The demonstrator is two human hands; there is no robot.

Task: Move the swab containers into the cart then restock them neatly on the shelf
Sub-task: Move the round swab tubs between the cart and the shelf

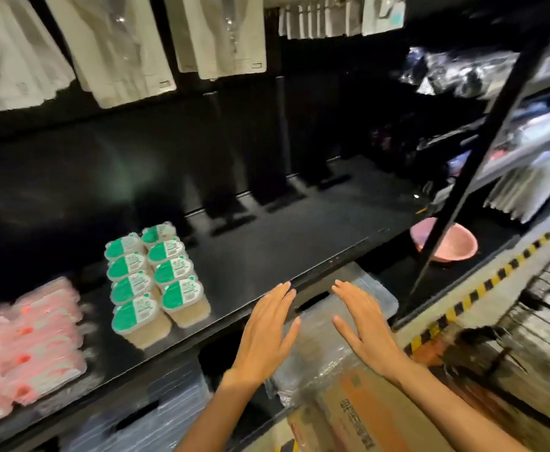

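Hands: left hand (264, 334), right hand (363, 324), fingers straight, holding nothing, over shelf (267, 256) front edge.
Stock: swab containers (156, 278), two rows, left.
Advice: continue rows rightward, labels aligned.

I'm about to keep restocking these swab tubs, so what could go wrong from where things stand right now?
1. The front swab containers stand close to the shelf edge; a nudge could tip one off.
2. Both hands, left hand and right hand, are empty, fingers straight, over plastic-wrapped stock below the shelf, which looks slippery to lift.
3. The pink packets lie close on the left, so rows could crowd them.
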